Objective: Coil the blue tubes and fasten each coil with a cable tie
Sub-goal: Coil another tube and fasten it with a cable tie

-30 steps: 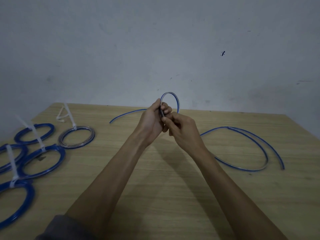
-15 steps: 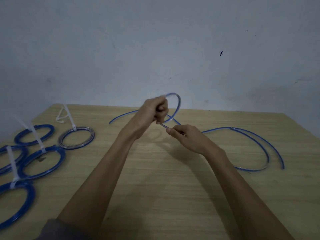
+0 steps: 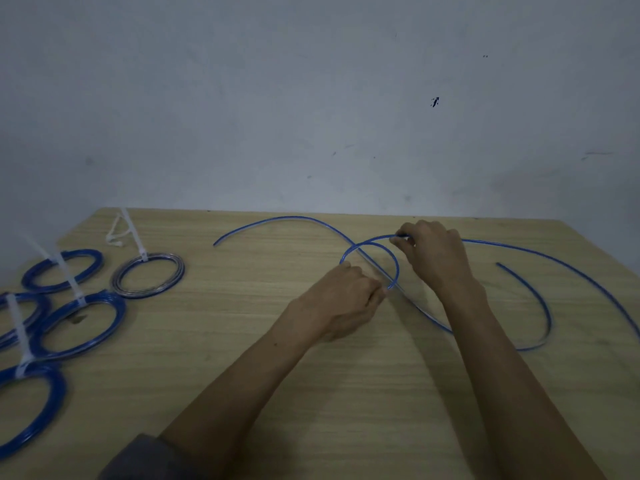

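Both hands pinch blue tube (image 3: 372,245): left hand (image 3: 346,299), right hand (image 3: 429,251); tube's right sweep cut off.

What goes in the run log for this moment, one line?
step: forming first loop | left hand: pinching blue tube at loop crossing | right hand: pinching tube at loop top | tied coils: left on table

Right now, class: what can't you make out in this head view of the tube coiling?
- Left hand: the fingertips' grip on the tube is hidden by the hand's back.
- Nearest coil: cut off by the left edge.
- Tube's right stretch: runs off the right edge.
- Cable tie heads: too small, dim.
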{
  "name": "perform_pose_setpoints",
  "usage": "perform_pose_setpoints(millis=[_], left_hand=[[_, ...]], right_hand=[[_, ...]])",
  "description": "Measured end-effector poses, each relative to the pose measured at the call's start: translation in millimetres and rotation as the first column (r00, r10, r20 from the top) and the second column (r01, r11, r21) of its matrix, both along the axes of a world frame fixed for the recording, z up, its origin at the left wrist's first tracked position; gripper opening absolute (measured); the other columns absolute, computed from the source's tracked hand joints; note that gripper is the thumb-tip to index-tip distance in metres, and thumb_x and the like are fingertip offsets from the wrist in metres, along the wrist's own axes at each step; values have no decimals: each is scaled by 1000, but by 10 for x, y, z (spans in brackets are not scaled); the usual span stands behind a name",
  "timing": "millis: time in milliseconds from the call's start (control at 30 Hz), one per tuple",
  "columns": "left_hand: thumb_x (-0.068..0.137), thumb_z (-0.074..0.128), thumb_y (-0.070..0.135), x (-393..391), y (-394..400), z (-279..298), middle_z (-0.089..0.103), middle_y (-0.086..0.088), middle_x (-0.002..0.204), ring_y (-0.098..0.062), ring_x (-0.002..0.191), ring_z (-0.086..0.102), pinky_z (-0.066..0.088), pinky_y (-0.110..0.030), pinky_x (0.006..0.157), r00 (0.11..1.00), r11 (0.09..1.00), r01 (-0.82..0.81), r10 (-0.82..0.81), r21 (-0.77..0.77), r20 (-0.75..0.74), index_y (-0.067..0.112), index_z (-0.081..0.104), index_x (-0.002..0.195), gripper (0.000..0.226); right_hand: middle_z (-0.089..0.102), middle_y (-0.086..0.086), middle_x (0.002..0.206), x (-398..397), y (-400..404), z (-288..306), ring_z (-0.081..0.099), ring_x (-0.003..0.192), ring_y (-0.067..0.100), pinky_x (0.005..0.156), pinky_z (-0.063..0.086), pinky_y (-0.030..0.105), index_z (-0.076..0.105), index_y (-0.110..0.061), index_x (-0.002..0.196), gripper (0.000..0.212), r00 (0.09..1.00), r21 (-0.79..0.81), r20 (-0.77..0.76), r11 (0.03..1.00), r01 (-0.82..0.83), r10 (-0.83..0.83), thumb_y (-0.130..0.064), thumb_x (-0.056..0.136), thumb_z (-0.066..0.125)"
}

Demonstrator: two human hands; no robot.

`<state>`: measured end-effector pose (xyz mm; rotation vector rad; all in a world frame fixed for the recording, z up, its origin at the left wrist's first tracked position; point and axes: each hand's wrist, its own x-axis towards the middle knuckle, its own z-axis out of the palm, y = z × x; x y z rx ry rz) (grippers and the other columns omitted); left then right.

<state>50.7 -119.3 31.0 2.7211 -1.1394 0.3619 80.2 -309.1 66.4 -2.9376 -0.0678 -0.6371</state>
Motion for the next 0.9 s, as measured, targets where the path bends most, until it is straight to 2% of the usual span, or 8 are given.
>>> perform_pose_setpoints(millis=[233,300,433,600,700,767,800,900], left_hand=[[106,26,36,-30,-69,-99,67,-5,77,-24,78,55,40,-41,91,991,998,15,-23,67,129,19,57,76,46],[107,27,35,19,-12,-58,68,-7,83,-25,85,56,38,-41,95,992,999,-30,28,14,119,19,55,81,42],[109,28,31,116,83,56,65,-8,83,-29,83,55,33,-40,86,986,988,-95,110,-120,128,23,47,80,35],[109,24,33,347,387,163,67,-15,91,-37,95,57,32,-43,91,934,895,-358,350,-265,-77,18,48,87,37],[110,21,35,433,601,192,62,-10,82,-34,90,59,35,-43,92,886,764,-461,374,-451,-273,14,47,82,44],[109,21,40,420,644,248,52,-2,74,-22,76,54,38,-38,80,864,619,-498,294,-607,-410,15,42,77,46],[109,21,42,395,634,294,47,1,73,-16,71,49,36,-36,74,853,550,-515,258,-657,-453,16,41,77,46],[107,18,50,372,578,399,43,7,72,-10,65,41,31,-33,68,803,373,-586,152,-719,-576,18,42,82,48]], right_hand=[[68,7,93,-34,68,30,61,95,29,76,49,42,74,-20,113,28,985,143,166,987,-76,52,-38,101,56],[67,6,90,-47,111,38,61,92,29,73,49,41,74,-20,113,28,979,150,192,984,-96,66,-38,100,56],[67,6,94,-72,228,66,61,94,30,74,48,39,72,-21,117,28,981,203,175,972,-119,83,-36,102,53],[69,-3,92,-126,302,190,62,83,17,79,53,37,70,-18,118,30,979,350,98,914,-205,181,-28,105,44],[71,-2,97,-199,401,318,59,69,-1,67,42,11,71,-18,102,27,956,490,24,831,-265,291,-19,104,44],[71,-3,101,-263,551,367,56,62,-5,64,40,10,68,-18,95,25,932,606,-15,745,-279,361,-13,102,45],[69,-3,97,-303,636,375,53,58,-3,62,40,13,70,-14,101,24,917,689,-23,671,-273,397,-11,102,46],[58,1,83,-416,874,389,42,53,9,49,38,21,66,-13,125,29,838,917,-26,347,-197,545,-10,103,46]])
